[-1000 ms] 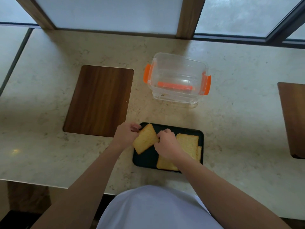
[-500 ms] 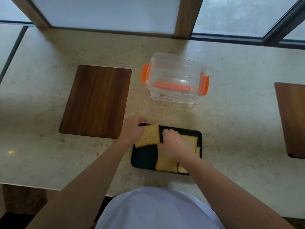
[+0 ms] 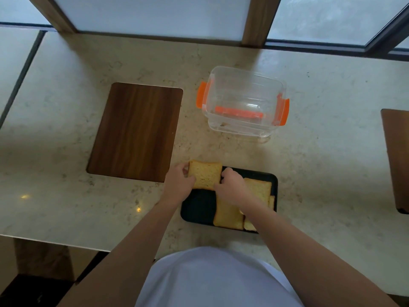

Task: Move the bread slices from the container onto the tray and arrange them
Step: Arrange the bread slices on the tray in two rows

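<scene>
My container (image 3: 244,103) looks emptied, 3 slices (image 3: 228,212) lie on the tray (image 3: 197,209), and my left hand (image 3: 178,185) and right hand (image 3: 230,185) pinch the last slice (image 3: 204,175), still to be laid flat.

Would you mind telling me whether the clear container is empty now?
Empty of bread: through the container walls only the orange clips show, and its top is open, with no lid on it.

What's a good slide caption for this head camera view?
Both hands, left and right, set a bread slice on the black tray.
</scene>
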Tool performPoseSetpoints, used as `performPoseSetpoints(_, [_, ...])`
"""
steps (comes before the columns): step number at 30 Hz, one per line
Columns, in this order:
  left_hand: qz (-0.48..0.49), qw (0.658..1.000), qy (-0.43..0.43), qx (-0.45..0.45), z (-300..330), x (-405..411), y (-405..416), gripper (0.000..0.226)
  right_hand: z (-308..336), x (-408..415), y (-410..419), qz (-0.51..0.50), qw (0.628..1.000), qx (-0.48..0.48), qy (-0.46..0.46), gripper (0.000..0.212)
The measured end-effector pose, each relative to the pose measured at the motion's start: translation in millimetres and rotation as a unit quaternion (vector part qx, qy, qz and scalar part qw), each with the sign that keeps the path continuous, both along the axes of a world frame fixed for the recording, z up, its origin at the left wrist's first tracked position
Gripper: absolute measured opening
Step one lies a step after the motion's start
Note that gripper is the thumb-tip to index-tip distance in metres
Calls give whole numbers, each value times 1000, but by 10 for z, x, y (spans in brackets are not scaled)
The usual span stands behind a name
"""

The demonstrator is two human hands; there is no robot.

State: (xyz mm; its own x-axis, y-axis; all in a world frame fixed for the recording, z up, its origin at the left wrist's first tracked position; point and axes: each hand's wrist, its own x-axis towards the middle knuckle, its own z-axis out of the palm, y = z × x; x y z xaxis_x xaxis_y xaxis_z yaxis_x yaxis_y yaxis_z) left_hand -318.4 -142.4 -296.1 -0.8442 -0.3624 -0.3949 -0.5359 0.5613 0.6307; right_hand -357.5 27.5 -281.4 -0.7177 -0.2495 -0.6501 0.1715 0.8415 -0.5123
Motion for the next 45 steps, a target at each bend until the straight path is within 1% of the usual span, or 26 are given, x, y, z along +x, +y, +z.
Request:
performPoseSetpoints(1, [-1, 1000, -4, 4, -17, -11, -16, 49, 21, 10, 28, 41, 999, 28, 23, 24])
performPoseSetpoints(3, [0, 1000, -14, 12, -45, -22, -46, 49, 67, 30, 74, 141, 982, 107, 70, 23])
performPoseSetpoints(5, [2, 999, -21, 24, -62, -22, -60, 50, 96, 39, 96, 185, 969, 145, 71, 23])
performPoseSetpoints(8, [-6, 999, -22, 30, -66, -27, -63, 51, 113, 51, 118, 166, 973, 148, 65, 28])
performPoseSetpoints(10, [-4, 999, -19, 34, -64, -29, -62, 50, 127, 47, 135, 174, 969, 157, 72, 31])
performPoseSetpoints(13, [3, 999, -21, 44, -69, -18, -65, 49, 148, 39, 133, 202, 965, 159, 47, 26])
performPoseSetpoints(16, [4, 999, -24, 48, -61, -17, -70, 48, 172, 35, 132, 200, 970, 137, 15, 26])
performPoseSetpoints(20, [-10, 999, -18, 43, -44, -8, -70, 51, 224, 24, 231, 239, 964, 110, 40, 25])
performPoseSetpoints(22, [-30, 999, -10, 39, -35, -10, -68, 55, 239, 36, 299, 226, 971, 57, 55, 24])
performPoseSetpoints(23, [-40, 998, -9, 38, -29, -14, -65, 56, 245, 55, 327, 201, 977, 24, 62, 24])
performPoseSetpoints(25, [-43, 999, -10, 28, -24, -19, -65, 57, 257, 101, 353, 109, 992, -30, 61, 17])
performPoseSetpoints(27, [-13, 1000, -17, 17, -25, -5, -72, 55, 248, 133, 336, 18, 999, -47, 21, 19])
performPoseSetpoints(28, [5, 1000, -24, 18, -23, 19, -76, 53, 227, 151, 320, -2, 999, -42, -13, 21])
performPoseSetpoints(30, [22, 999, -35, 21, -22, 103, -84, 46, 163, 216, 288, -13, 997, -22, -77, 27])
performPoseSetpoints(31, [21, 999, -37, 20, -15, 165, -84, 42, 123, 260, 281, -14, 996, -8, -91, 29])
performPoseSetpoints(33, [15, 1000, -24, 10, 11, 309, -69, 31, 68, 349, 287, -13, 996, 23, -85, 29])
performPoseSetpoints(35, [-4, 1000, 6, -1, 29, 475, -39, 23, 43, 411, 317, -32, 996, 25, -74, 26])
performPoseSetpoints(37, [-32, 999, 10, 0, 30, 638, 10, 29, 42, 435, 350, -57, 996, 15, -73, 36])
performPoseSetpoints(40, [-57, 998, -33, 16, 21, 808, 68, 39, 54, 455, 368, -65, 994, 8, -85, 40])
performPoseSetpoints(41, [-62, 997, -45, 24, 30, 829, 87, 37, 54, 460, 363, -61, 994, 7, -90, 40])
performPoseSetpoints(43, [-82, 994, -60, 28, 54, 837, 125, 21, 52, 470, 344, -53, 994, 0, -97, 40])
performPoseSetpoints(45, [-103, 992, -72, 11, 66, 826, 142, 18, 43, 485, 314, -53, 994, -5, -99, 40])
